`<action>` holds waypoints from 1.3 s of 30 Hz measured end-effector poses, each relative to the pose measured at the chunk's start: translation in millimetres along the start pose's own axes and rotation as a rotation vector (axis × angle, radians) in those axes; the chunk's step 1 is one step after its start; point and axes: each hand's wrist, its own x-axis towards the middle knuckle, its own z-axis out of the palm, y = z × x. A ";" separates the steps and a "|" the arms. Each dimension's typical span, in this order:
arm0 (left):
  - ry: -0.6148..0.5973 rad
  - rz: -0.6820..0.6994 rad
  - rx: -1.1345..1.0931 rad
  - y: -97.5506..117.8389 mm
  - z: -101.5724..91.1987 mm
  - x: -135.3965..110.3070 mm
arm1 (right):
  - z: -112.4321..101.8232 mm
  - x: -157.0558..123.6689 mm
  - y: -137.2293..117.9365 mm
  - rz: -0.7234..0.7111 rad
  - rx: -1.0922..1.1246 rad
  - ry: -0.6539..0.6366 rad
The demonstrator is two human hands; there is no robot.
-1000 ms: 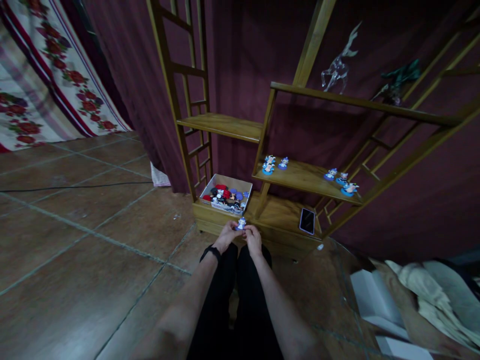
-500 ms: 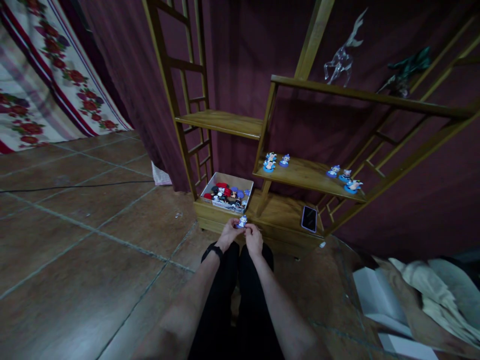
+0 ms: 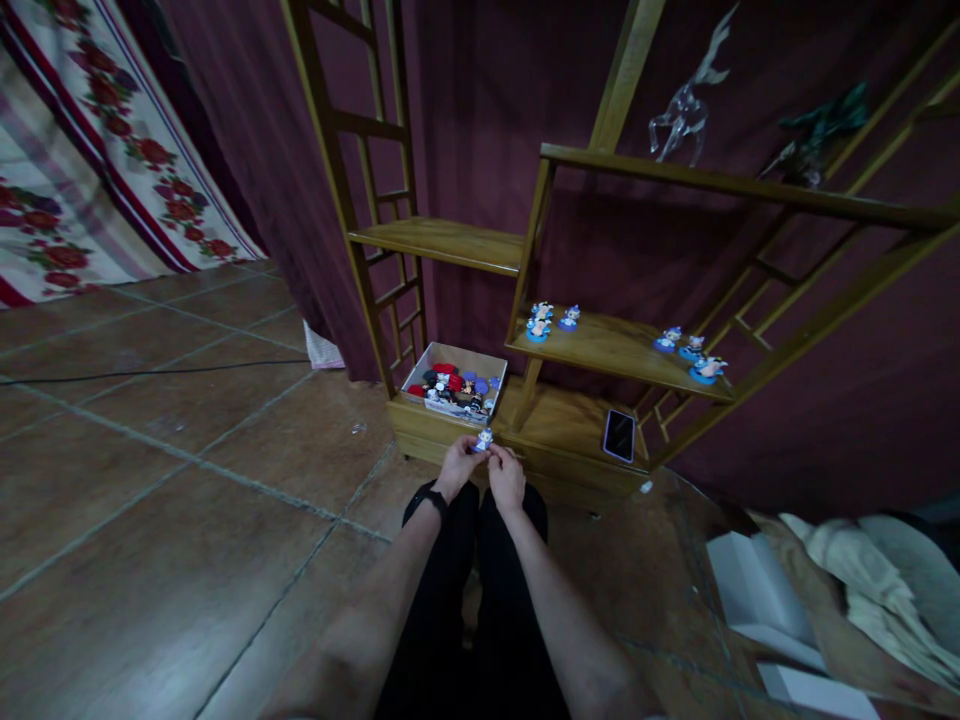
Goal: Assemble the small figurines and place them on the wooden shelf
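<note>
Pale card sides make an open box (image 3: 471, 358) at the left of the low wood shelf (image 3: 559, 425), with red, black and purple things (image 3: 454, 382) piled inside. Just near it, the left hand (image 3: 457, 468) has its fingers closed on the base of a small toy (image 3: 484, 438), in the air by the shelf's near edge. I think it could slip and drop on the hard floor (image 3: 225, 520) if the fingers loosen, because they pinch just a little bit of it. The toy looks upright, with a purple top, white body and purple base; its face is too small to see. The right hand (image 3: 508, 482) has its fingers bent together by the toy's right side; I cannot tell if they touch it. Farther right, three toys (image 3: 538, 329) stand on the middle shelf (image 3: 615, 345), a phone (image 3: 619, 436) lies below, and three more toys (image 3: 707, 370) stand at the right end.
</note>
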 end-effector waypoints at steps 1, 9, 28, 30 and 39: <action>0.001 -0.001 -0.005 -0.2 0.3 0.2 | -0.1 -0.2 -0.3 0.000 -0.007 -0.005; 0.018 -0.026 -0.010 -0.3 1.5 -0.2 | -2.1 -2.3 -2.7 -0.006 -0.054 -0.022; 0.045 0.043 0.120 -1.1 -1.5 -2.0 | -1.2 -7.3 -3.7 -0.082 -0.179 -0.069; 0.072 0.030 0.126 1.3 -0.1 -2.9 | -1.0 -7.7 -4.7 -0.076 -0.185 -0.062; 0.108 0.107 0.239 5.9 2.2 -7.0 | -1.9 -7.6 -5.3 -0.060 -0.169 -0.054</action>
